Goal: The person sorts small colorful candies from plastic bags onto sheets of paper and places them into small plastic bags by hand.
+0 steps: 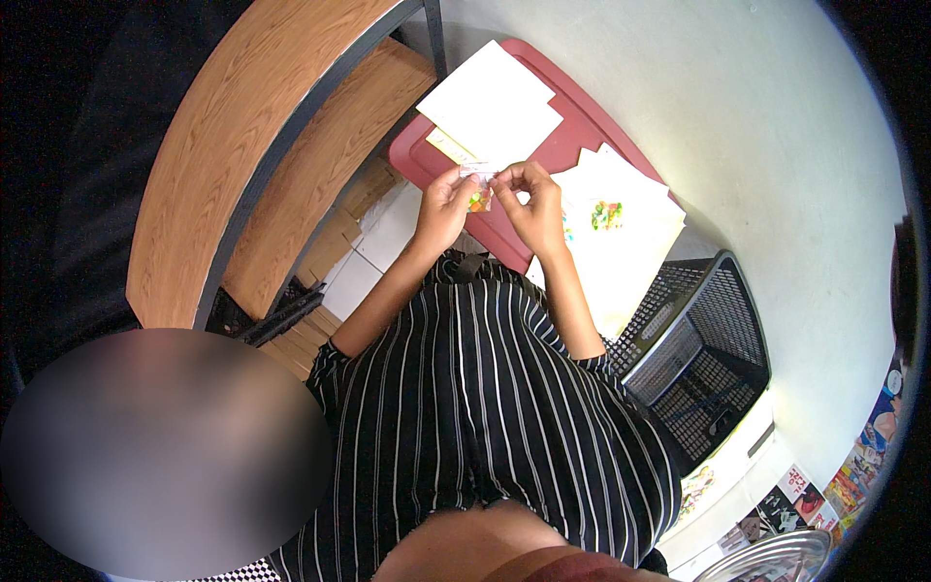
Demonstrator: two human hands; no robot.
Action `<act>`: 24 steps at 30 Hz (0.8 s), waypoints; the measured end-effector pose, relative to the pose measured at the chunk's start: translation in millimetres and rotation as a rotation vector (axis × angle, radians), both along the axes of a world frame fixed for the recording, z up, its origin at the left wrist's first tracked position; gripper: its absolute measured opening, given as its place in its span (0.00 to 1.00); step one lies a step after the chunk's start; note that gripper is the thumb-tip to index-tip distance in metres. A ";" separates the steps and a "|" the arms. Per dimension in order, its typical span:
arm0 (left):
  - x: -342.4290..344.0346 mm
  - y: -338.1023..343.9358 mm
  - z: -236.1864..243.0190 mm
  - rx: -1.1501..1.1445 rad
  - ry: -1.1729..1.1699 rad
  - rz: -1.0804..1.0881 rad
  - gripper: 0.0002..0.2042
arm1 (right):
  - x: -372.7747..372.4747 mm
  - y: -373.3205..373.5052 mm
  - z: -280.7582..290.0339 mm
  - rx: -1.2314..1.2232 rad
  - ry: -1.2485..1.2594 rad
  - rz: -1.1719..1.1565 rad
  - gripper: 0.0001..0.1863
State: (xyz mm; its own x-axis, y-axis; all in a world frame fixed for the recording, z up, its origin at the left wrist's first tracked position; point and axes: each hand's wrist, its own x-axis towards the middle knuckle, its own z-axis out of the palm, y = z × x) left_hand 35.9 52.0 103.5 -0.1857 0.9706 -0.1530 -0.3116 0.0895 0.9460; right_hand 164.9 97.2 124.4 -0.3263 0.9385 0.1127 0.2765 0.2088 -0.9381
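My left hand (445, 210) pinches the side of a small clear plastic bag (479, 201) with colourful orange, yellow and green pieces in its lower part. At the bag's top edge, the fingertips of my right hand (529, 202) are pressed together on the plastic. The bag is held above a red plastic lid (488, 236). To the right of my right hand, another small bag of green, orange and yellow pieces (607, 215) lies on white paper sheets (630, 260). Part of a further colourful item shows beside my right wrist, mostly hidden by it.
More white sheets (492, 104) lie on the lid's far part, over a yellowish paper strip (449, 147). A black mesh basket (713, 339) stands at the right by the pale wall (756, 145). Wooden shelves (223, 145) with a dark metal frame rise on the left, above cardboard boxes (328, 255).
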 end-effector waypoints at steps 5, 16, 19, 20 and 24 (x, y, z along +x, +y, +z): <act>-0.9 -1.2 -9.0 0.017 0.002 0.008 0.11 | -2.1 -0.1 -1.6 0.009 -0.012 -0.002 0.05; 0.8 -3.2 -7.3 -0.033 -0.002 -0.004 0.10 | -1.1 0.2 -3.5 0.018 -0.045 -0.025 0.04; 2.5 -2.4 -7.6 0.009 -0.007 0.016 0.11 | -1.1 -1.1 -0.8 -0.003 -0.044 -0.034 0.04; 2.7 -3.0 -7.9 0.007 -0.001 0.017 0.10 | -1.4 -1.4 -0.4 -0.011 -0.043 -0.037 0.04; 3.9 -4.2 -3.2 -0.042 -0.045 -0.002 0.10 | 0.6 -2.9 -13.3 -0.090 0.081 -0.063 0.07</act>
State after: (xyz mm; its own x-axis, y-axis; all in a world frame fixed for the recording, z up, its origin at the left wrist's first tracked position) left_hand 39.8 47.8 100.3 -0.1756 0.9635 -0.2022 -0.3540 0.1298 0.9262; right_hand 165.5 94.3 111.1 -0.2593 0.9645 0.0510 0.2091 0.1076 -0.9720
